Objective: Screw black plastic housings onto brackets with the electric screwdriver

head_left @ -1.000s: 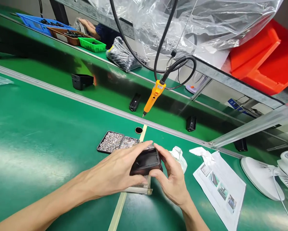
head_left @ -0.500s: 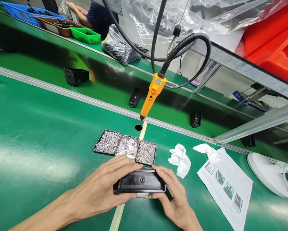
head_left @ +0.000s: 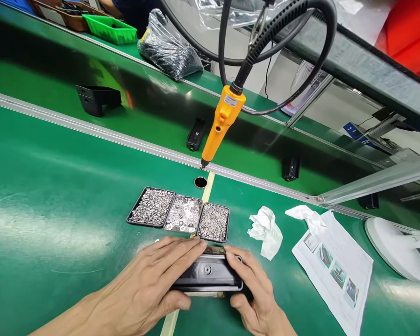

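Note:
A black plastic housing (head_left: 210, 280), trough-like with a small round hole in the middle, lies crosswise in front of me. My left hand (head_left: 153, 275) covers its left end, fingers along the far side and thumb at the near side. Round its right end my right hand (head_left: 253, 284) is curled, index finger at the far corner and thumb near the front. Worn edges of a block or holder (head_left: 215, 250) show along the housing; most of it is hidden. Beyond the hands sit three trays of small metal parts: screw-like pieces (head_left: 152, 206), flat washers (head_left: 184, 213) and tiny nut-like pieces (head_left: 213, 222).
An orange electric screwdriver (head_left: 218, 128) hangs point down above a small dark round cap (head_left: 200, 182). Crumpled tissue (head_left: 266, 231) and a printed sheet (head_left: 336, 270) lie right, beside a white fan (head_left: 388, 252). Black housings (head_left: 195, 134) sit on the green belt behind the metal rail.
My view has shifted slightly. The left thumb has moved leftward along the housing's near side, and the right thumb has shifted right. More of the holder's edges shows. Both hands stay on the housing.

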`<state>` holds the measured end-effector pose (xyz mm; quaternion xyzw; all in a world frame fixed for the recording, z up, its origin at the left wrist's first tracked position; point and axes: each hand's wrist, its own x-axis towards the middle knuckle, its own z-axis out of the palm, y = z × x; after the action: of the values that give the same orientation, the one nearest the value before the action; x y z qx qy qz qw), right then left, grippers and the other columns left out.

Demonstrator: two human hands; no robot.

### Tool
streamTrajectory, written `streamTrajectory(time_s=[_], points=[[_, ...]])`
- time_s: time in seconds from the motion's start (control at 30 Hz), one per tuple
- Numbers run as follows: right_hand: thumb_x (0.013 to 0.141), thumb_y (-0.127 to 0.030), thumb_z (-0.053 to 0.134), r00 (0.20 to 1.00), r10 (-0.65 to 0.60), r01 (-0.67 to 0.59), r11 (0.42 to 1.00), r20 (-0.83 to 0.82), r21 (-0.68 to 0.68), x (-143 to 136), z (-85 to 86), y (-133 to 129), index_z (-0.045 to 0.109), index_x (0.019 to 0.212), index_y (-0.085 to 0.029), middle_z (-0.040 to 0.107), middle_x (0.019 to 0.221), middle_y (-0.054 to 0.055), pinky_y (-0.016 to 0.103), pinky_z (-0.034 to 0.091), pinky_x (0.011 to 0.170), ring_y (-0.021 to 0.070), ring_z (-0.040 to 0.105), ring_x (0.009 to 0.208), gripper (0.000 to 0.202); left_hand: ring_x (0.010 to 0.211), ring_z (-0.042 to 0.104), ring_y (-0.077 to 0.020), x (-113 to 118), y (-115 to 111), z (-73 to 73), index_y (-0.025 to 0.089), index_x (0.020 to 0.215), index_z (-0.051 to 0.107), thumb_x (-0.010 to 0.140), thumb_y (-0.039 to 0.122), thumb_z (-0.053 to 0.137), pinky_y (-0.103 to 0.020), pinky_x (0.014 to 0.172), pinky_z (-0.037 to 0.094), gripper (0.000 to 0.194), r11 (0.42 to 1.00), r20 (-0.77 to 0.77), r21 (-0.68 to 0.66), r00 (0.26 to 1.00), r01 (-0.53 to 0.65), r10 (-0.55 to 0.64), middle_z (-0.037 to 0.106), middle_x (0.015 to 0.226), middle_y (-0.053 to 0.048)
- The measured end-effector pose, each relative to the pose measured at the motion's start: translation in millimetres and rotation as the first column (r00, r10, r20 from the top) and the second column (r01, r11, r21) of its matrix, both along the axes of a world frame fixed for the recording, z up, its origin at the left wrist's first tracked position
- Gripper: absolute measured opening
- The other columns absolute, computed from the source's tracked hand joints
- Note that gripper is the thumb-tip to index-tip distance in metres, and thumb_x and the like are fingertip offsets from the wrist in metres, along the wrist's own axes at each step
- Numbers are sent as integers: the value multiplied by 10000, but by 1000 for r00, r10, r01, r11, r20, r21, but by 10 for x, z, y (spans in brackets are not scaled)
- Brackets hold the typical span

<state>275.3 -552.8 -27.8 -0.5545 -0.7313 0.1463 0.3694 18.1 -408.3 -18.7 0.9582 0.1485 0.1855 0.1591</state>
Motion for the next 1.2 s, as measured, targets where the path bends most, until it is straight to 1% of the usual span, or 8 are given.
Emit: streamTrajectory(time_s=[0.17,0.37,0.53,0.6,0.73,0.93,1.07,1.2], points=[[1095,-429,322,997,11,-5,997,-73,81,-32,-93,54,400,1573,-201,542,1453,182,476,535,1035,289,560,1320,535,1397,524,-255,33,-47,23,189,1646,242,1114,298,311,-408,1144,449,548,999,11,35,1000,-28,27,487,1585,-71],[1093,-435,316,998,0,8,992,-63,122,-32,-118,69,426,1562,-200,550,1456,180,481,528,1037,300,555,1330,536,1365,562,-262,-3,22,76,263,1644,248,1109,356,346,-469,1124,483,551,996,-5,-86,1000,2,-2,511,1567,-62],[1096,-438,291,953,-107,140,985,-284,99,20,-164,67,538,1475,-256,615,1382,132,484,519,1028,275,613,1211,488,1086,690,-207,42,482,261,302,1278,690,1078,379,492,-336,936,569,292,893,52,-440,991,-91,127,730,1238,-14],[1098,-369,311,904,-229,260,965,-361,40,31,-191,78,590,1418,-271,650,1298,108,444,534,976,227,652,1052,436,976,661,-215,114,708,251,226,1036,751,1063,356,525,-346,874,535,262,917,60,-369,981,-152,186,743,1056,-38],[1083,-284,373,875,-309,328,944,-373,-11,32,-198,115,657,1322,-282,675,1192,82,385,539,909,195,651,972,372,917,551,-243,255,974,99,204,965,769,1037,275,550,-380,822,438,241,979,-88,-157,989,-128,115,713,949,-60],[1071,-281,422,867,-329,331,942,-373,-63,24,-179,151,692,1262,-256,679,1115,82,355,546,863,187,658,937,332,883,488,-246,351,961,62,179,860,715,1017,261,545,-381,804,375,245,967,-108,-211,986,-145,124,666,872,-63],[1064,-295,455,847,-373,371,925,-379,-83,32,-186,172,714,1209,-241,690,1056,72,355,540,875,172,653,853,302,905,520,-244,341,919,153,176,869,673,1022,293,507,-369,819,386,254,920,-76,-342,981,-193,178,657,874,-56],[1056,-328,485,827,-409,391,912,-385,-128,40,-178,188,726,1168,-230,687,1020,67,337,535,828,167,637,808,283,833,554,-213,284,904,190,181,920,673,1025,357,488,-322,742,400,276,805,-66,-533,961,-262,269,668,883,-38]])
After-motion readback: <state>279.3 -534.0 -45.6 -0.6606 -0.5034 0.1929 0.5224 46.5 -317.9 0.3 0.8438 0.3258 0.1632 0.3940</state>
